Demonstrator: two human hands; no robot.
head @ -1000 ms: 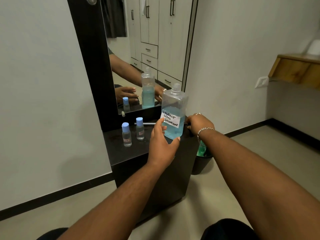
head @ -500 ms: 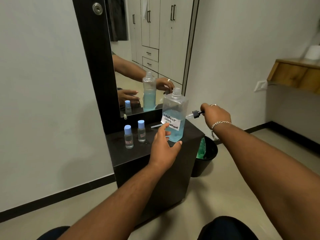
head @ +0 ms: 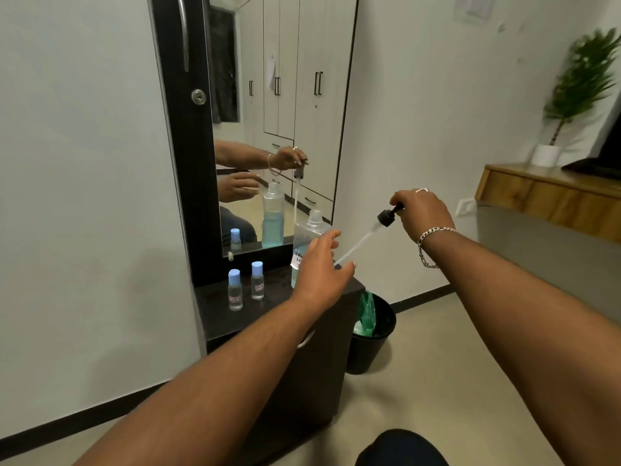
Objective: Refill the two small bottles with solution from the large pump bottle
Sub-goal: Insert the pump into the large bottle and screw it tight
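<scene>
**Pump out, large bottle uncapped near the counter's right edge**

On the left half of the dark counter [head: 215,317], the two small bottles [head: 235,290] [head: 257,280] stand upright, side by side and just apart, blue caps on. They sit close to the path of the left forearm; a careless sweep toward them could tip either one, and being light and narrow they would likely roll.

Further right, the large bottle [head: 307,230] stands near the counter's right edge, its neck bare and roughly half full of blue solution. The left hand [head: 319,267] hovers in front of its labelled face with fingers spread and relaxed; whether any finger touches the bottle is hard to tell, since the hand hides that side. If it is unsupported, a knock could send it over the edge, spilling from the uncapped neck toward the black bin [head: 369,344] on the floor just beside the counter.

To the right and above, the right hand [head: 423,213] pinches the black pump head [head: 386,218], its clear dip tube [head: 356,245] slanting down-left, the tip by the left hand's fingers. The tube probably carries residual solution, so drips onto the counter or hand are likely, and touching it risks contaminating the solution.
</scene>
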